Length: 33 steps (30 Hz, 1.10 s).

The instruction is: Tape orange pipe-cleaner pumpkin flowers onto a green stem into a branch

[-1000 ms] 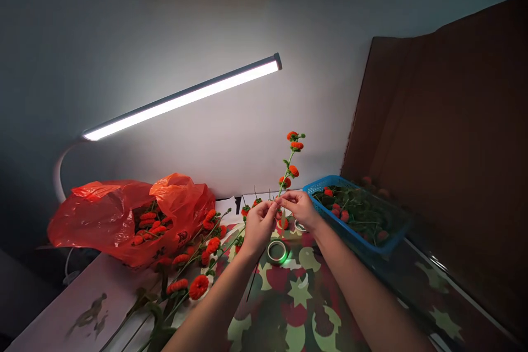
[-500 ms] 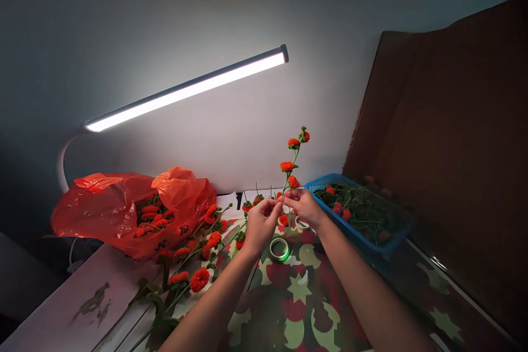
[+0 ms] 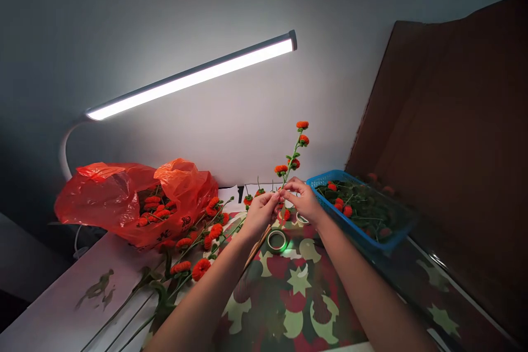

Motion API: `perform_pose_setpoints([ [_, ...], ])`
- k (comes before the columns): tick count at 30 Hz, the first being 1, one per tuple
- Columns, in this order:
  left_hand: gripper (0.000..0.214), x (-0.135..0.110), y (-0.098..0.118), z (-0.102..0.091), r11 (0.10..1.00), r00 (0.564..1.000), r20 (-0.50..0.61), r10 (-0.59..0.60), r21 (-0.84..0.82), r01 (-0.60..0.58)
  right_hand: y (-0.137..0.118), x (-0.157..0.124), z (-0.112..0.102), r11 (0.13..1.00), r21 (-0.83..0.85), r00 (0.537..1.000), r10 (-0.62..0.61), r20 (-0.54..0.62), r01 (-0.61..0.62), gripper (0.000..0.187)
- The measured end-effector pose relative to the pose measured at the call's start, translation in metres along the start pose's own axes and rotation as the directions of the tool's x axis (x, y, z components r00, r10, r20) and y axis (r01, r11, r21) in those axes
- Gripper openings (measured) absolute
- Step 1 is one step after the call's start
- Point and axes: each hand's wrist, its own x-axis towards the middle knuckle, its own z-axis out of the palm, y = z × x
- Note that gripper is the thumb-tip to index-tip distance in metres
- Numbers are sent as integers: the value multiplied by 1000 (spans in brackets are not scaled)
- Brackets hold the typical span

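Note:
An artificial flower stem (image 3: 293, 149) with several orange blooms and small green leaves stands tilted upright above my hands. My left hand (image 3: 263, 213) is closed, fingers pinched on the lower stem. Beside it, and touching it, my right hand (image 3: 300, 199) is closed on the same stem a little higher. Thin wire ends stick out below my left hand, blurred. A roll of tape (image 3: 276, 241) lies on the table just under the hands, and a second roll (image 3: 302, 218) is partly hidden behind my right wrist. The fingertips cover the point where they grip.
A red plastic bag (image 3: 124, 203) of orange flowers sits at left, with finished-looking stems (image 3: 201, 269) lying in front. A blue basket (image 3: 325, 177) holds more flowers at right, beside a cardboard sheet (image 3: 445, 121). A lit lamp (image 3: 193, 78) reaches overhead; patterned cloth (image 3: 299, 280) covers the table.
The flower stem has turned between my fingers, so its blooms face differently. The wire below my left hand now appears as blurred streaks. The view has shifted slightly.

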Motion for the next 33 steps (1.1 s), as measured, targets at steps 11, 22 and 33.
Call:
perform_pose_setpoints([
  [11,37,-4,4,7,985,985,-79,155,90,-148,-6,-3,0,959,233,984,134,116,-158,29],
  [22,37,-20,38,16,892,969,39,244,384,-240,-43,-2,-14,959,266,970,29,242,-95,21],
  [33,31,-53,74,27,724,897,34,441,577,-378,-110,-23,-13,970,235,969,7,248,-67,9],
])
